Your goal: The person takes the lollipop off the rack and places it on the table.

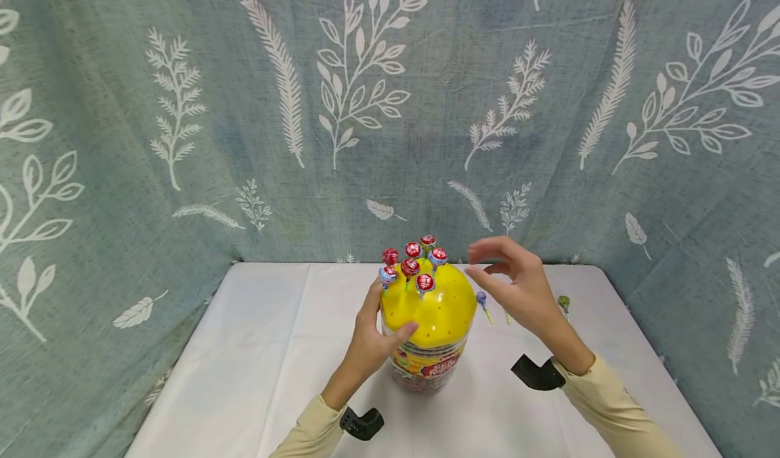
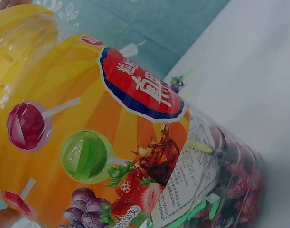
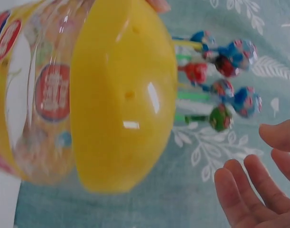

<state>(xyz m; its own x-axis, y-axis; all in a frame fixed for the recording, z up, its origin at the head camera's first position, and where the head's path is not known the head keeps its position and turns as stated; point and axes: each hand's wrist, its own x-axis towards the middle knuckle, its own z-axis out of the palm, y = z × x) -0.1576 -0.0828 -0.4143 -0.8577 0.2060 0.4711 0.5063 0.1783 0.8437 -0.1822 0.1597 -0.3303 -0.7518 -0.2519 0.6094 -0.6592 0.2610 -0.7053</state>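
Note:
A clear candy jar (image 1: 426, 370) with a domed yellow lid (image 1: 451, 302) stands upright on the table, lollipops packed inside it. Several wrapped lollipops (image 1: 409, 268) stick up from small holes toward the back and left of the lid. My left hand (image 1: 373, 339) grips the jar around its left side, thumb over the lid's edge; most of its fingers are hidden. To the right of the lid hovers my right hand (image 1: 514, 282), its thumb and fingers apart and nothing between them. In the right wrist view its fingers (image 3: 256, 183) are near the lollipop heads but clear of them.
A purple-wrapped lollipop (image 1: 482, 299) lies on the white tablecloth (image 1: 262, 363) right of the jar. Farther right is a green one (image 1: 563, 302), partly behind the right forearm. A leaf-patterned curtain (image 1: 365, 194) hangs along the back and sides.

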